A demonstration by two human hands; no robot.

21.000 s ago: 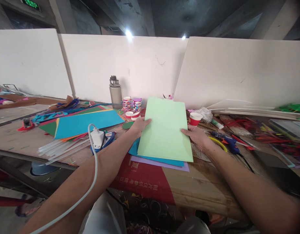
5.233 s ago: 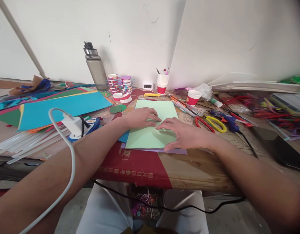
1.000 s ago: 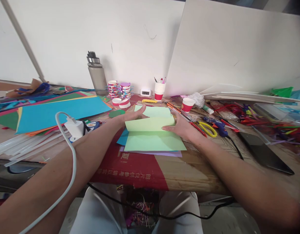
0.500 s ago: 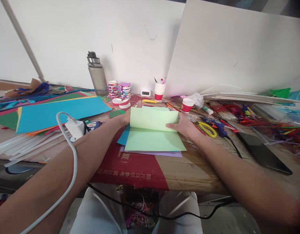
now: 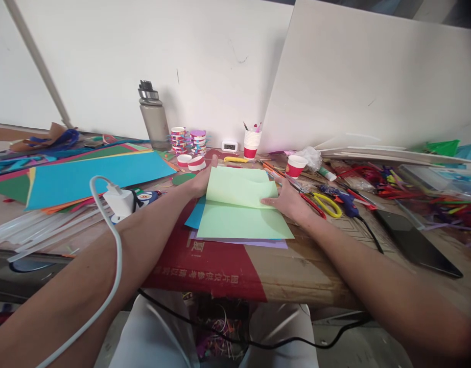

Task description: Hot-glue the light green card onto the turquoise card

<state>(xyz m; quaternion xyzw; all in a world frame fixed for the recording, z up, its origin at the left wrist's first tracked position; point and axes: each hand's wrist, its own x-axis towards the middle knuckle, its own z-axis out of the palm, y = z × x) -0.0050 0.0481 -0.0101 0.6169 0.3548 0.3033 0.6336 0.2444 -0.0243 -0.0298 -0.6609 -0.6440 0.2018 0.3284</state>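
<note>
Scissors and red cup crowd the right hand; both it and the left hand pinch the matte, creased green sheet.

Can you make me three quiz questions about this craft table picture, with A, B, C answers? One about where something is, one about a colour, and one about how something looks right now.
1. Where do the yellow scissors lie?
A. Next to the right hand
B. Under the water bottle
C. On the big blue sheet

2. What colour is the paper that both hands hold?
A. Red
B. Light green
C. Black

3. How does that paper look?
A. Crumpled into a ball
B. Cut into strips
C. Its far half lifted up along a fold

Answers:
1. A, the scissors lie on the table just right of the right hand.
2. B, the sheet between the left hand and the right hand is light green.
3. C, the far half rises from a crease across the middle while the near half lies flat.
</note>
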